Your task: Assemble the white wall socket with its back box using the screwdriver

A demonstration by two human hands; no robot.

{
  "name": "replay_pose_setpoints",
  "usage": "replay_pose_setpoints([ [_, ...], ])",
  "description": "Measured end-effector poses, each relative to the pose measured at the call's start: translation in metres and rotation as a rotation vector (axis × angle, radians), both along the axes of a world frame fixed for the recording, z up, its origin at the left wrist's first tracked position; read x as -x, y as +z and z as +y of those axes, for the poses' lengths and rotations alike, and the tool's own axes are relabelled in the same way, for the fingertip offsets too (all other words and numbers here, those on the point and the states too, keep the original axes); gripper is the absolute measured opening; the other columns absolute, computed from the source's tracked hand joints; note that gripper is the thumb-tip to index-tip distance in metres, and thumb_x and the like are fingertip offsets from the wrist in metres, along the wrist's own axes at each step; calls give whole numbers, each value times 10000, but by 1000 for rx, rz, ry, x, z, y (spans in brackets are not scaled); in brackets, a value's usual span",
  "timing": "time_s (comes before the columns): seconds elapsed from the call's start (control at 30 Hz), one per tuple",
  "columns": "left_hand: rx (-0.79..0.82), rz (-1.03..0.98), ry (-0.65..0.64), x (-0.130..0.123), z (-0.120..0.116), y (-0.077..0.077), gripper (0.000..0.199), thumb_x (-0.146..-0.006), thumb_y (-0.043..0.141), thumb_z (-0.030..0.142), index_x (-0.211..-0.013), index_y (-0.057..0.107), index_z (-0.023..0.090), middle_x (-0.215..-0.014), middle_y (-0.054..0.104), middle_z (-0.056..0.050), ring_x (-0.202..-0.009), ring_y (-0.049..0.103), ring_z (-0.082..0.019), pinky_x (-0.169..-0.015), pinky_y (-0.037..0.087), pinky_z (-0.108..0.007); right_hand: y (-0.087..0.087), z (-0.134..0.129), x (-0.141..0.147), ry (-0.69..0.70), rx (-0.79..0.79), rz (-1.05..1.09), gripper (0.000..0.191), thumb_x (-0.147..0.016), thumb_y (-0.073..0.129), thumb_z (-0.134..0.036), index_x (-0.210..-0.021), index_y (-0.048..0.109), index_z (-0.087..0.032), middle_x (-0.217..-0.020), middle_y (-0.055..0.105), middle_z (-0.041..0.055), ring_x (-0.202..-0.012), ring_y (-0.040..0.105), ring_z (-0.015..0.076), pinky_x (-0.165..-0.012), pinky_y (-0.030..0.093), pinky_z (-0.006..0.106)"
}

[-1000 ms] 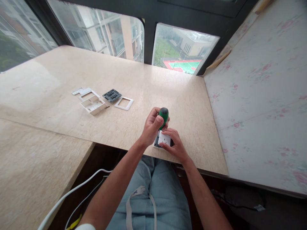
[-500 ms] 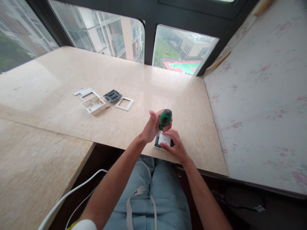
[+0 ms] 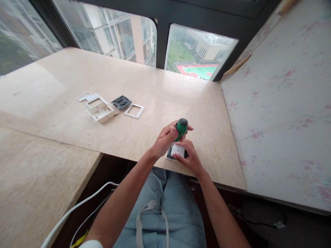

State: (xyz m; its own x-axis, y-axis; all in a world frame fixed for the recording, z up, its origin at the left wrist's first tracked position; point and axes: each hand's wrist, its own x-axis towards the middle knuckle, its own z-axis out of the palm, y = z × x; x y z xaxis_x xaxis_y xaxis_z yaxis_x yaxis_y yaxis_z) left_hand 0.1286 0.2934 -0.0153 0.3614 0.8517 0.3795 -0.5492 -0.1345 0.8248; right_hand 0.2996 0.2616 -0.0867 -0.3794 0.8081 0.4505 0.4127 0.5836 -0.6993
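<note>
Near the counter's front edge lies a white wall socket (image 3: 178, 150) with dark grey side strips. My right hand (image 3: 190, 155) grips it, thumb on the near side and fingers over the far side. My left hand (image 3: 168, 136) is closed around the green and black handle of a screwdriver (image 3: 181, 128). The screwdriver leans, its handle up and to the right, and its metal shaft runs down to the grey strip at the socket's left. Whether the tip sits in a screw is too small to tell.
On the stone counter (image 3: 207, 110), to the left, lie an open white back box (image 3: 103, 119), a dark grey socket insert (image 3: 121, 102), a white frame (image 3: 139, 113) and other white pieces (image 3: 84, 97). A papered wall (image 3: 279, 113) bounds the right side. A white cable (image 3: 77, 203) hangs at lower left.
My left thumb has come down from its raised position onto the screwdriver handle, and its fingers have opened out at the far side. The handle has shifted slightly right. My right hand stays on the socket.
</note>
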Motion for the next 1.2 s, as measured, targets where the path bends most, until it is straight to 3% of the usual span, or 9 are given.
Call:
replay_pose_setpoints([
  [0.23,26,-128,63,-2,-2,5,476,-967,497,615,-1124,548,168,-739,547,-41,-688,493,-138,-670,404,-258,0,0,0,1,12,-4,400,-874,729,-337,-1235,591,-237,-1295,582,108,-1262,501,253,-1072,434,481],
  [0.43,69,-206,71,1,-4,9,451,-969,525,577,-1100,592,151,-833,583,-63,-716,534,-127,-679,428,-257,1,0,1,14,-11,15,405,-875,729,-315,-1243,580,-238,-1316,577,100,-1283,490,242,-1097,408,476],
  [0.63,95,-198,61,2,-4,16,462,-949,557,589,-1081,606,150,-799,576,-61,-681,515,-119,-641,407,-245,1,0,1,11,-4,9,411,-878,727,-323,-1253,581,-240,-1311,576,107,-1279,491,250,-1087,416,491],
  [1.2,87,-187,48,0,-5,14,475,-956,540,594,-1059,618,137,-773,568,-58,-669,507,-114,-634,413,-233,1,0,1,1,-9,8,397,-881,721,-342,-1243,596,-239,-1290,589,109,-1263,509,252,-1070,438,482],
])
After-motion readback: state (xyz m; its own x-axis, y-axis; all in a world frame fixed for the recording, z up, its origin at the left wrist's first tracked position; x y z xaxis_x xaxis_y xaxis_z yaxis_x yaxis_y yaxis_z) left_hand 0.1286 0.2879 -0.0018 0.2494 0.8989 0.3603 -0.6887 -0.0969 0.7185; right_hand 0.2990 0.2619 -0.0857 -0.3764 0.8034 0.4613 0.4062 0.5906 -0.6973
